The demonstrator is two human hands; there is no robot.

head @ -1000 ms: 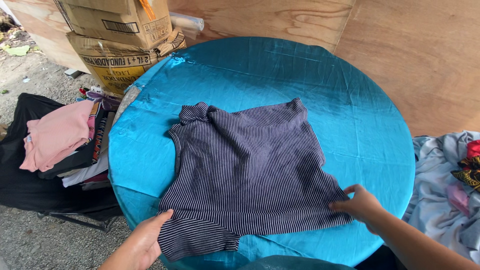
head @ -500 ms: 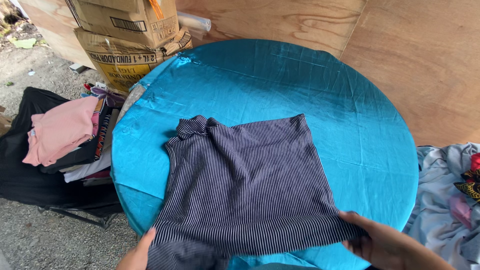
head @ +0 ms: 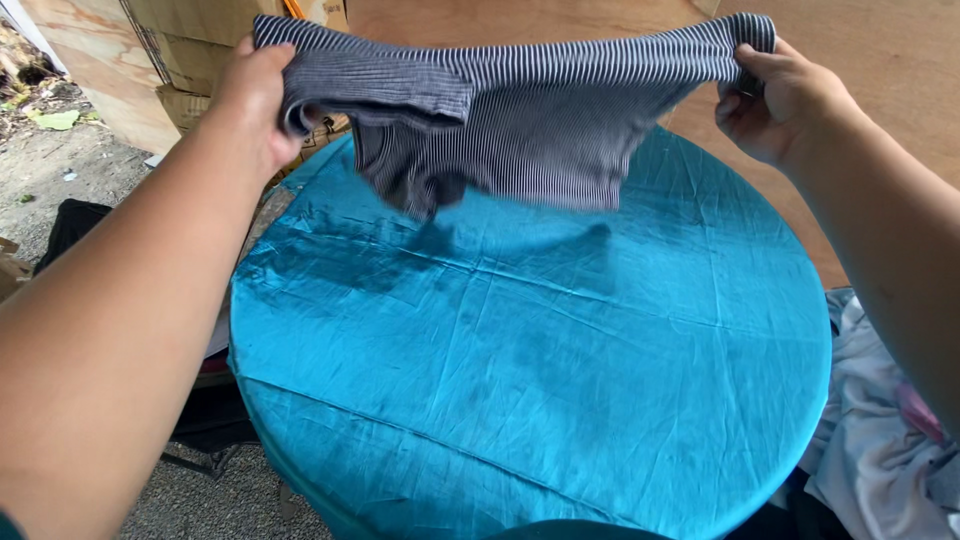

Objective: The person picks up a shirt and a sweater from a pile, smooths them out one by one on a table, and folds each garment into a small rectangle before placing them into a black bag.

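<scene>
A dark striped shirt hangs in the air over the far half of a round table covered in a teal cloth. My left hand grips its upper left corner and my right hand grips its upper right corner. The fabric is stretched between both hands and droops in the middle, throwing a shadow on the cloth below. Nothing lies on the table under it.
Cardboard boxes stand behind the table at the far left, against a plywood wall. A heap of light clothes lies to the right of the table. Dark fabric lies on the gravel ground at the left.
The striped shirt lay flat on the table with my hands at its near edge. Both hands have lifted it up and away, and it now hangs above the far side.
</scene>
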